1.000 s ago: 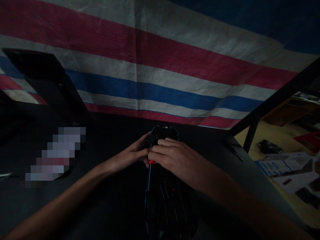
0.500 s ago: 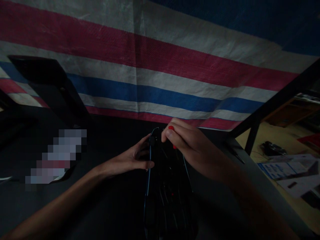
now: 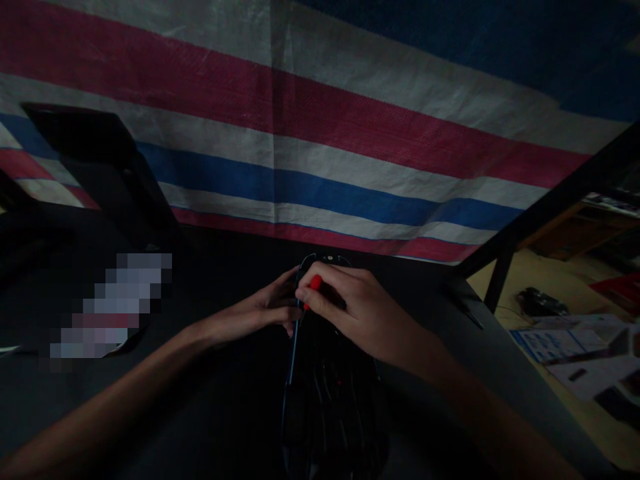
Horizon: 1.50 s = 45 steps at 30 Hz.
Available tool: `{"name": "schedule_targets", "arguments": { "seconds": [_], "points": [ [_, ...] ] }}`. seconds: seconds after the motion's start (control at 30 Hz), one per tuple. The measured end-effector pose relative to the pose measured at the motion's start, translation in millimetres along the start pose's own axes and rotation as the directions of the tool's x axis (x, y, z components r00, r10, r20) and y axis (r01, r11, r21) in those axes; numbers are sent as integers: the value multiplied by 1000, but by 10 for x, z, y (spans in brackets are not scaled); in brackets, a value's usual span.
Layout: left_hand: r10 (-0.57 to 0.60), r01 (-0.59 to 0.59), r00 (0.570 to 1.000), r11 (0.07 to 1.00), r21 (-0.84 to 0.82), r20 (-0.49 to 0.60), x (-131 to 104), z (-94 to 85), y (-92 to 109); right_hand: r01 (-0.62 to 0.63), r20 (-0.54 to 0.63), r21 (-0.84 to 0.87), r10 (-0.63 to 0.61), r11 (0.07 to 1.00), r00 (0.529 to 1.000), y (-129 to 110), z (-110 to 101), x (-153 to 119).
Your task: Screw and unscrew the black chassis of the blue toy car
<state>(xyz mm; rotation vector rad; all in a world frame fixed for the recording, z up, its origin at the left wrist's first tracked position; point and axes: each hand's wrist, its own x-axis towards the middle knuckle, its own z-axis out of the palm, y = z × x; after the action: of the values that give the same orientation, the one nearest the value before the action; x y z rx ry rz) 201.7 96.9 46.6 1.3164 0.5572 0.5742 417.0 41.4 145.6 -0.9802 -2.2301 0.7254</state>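
A long dark body with a thin blue rim [image 3: 330,400], resembling an upturned model car, lies lengthwise before me on the black table [image 3: 200,407]. My left hand [image 3: 273,307] grips its left edge near the far end, the thumb on the near side and the other fingers farther along. In my closed right hand [image 3: 340,297] is a red-handled screwdriver [image 3: 315,283], held over the left part of the body close to my left thumb. Its tip and the spot it reaches are too dark to make out.
Behind the table hangs a striped tarp [image 3: 350,147]. A dark upright stand [image 3: 115,167] rises at the left, beside a blurred-out pale item [image 3: 115,300]. A thin dark tool [image 3: 470,313] lies near the right edge. Papers [image 3: 565,347] lie beyond it, lower down.
My right hand has moved left and slightly nearer with the screwdriver, from the middle of the body towards its left rim. My left hand stays on the edge.
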Motion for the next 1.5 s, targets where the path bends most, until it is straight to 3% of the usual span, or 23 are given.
{"name": "schedule_targets", "arguments": {
  "seconds": [0.37,0.87,1.03,1.2,1.37,1.5],
  "points": [
    [-20,19,998,999,-33,-51,-33,9,-11,14,13,-38,-14,999,1000,-2,0,-2],
    [-3,0,999,999,-51,-43,-27,-13,-38,26,68,-104,-19,994,998,-70,-9,-26],
    [15,-17,1000,999,-42,-25,-12,-22,-34,64,98,-194,-45,979,994,-70,-12,-33],
    [36,-36,999,999,-41,3,9,7,8,129,47,-423,-120,897,992,-16,31,-19],
    [42,-41,999,999,-24,14,-3,44,58,201,103,-443,-173,873,979,-30,-3,-8],
    [61,-61,998,998,-3,13,-2,45,56,195,73,-487,-183,851,980,-46,-15,-4]
  ]
}}
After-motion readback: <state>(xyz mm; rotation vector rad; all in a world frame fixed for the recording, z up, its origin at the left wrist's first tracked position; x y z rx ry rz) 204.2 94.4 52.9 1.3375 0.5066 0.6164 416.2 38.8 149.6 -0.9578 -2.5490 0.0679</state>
